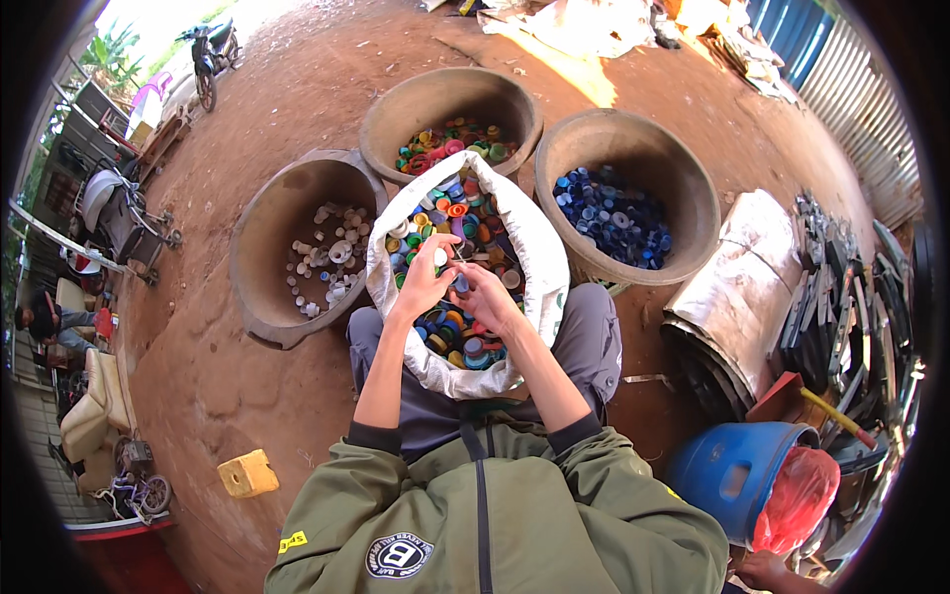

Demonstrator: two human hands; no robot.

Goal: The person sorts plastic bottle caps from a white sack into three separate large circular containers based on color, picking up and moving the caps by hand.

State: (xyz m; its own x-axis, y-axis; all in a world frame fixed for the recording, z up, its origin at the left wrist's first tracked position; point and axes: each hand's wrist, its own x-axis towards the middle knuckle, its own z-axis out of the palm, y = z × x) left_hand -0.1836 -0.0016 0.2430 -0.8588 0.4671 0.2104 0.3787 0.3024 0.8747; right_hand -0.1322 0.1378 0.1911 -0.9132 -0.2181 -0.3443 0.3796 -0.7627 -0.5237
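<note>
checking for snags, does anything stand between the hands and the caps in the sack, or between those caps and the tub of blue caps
Nothing visible blocks the left hand or right hand from the caps. Between those caps and that tub stands the raised right rim of the white sack.

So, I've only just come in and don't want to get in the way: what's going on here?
A person has both hands over an open white sack of mixed coloured caps, which stands between their knees. The left hand has a white cap in its curled fingers; the right hand meets it, but its grip is unclear. Around the sack, the left tub holds whitish caps, the middle one mostly red, orange and green, the right one blue.
</note>
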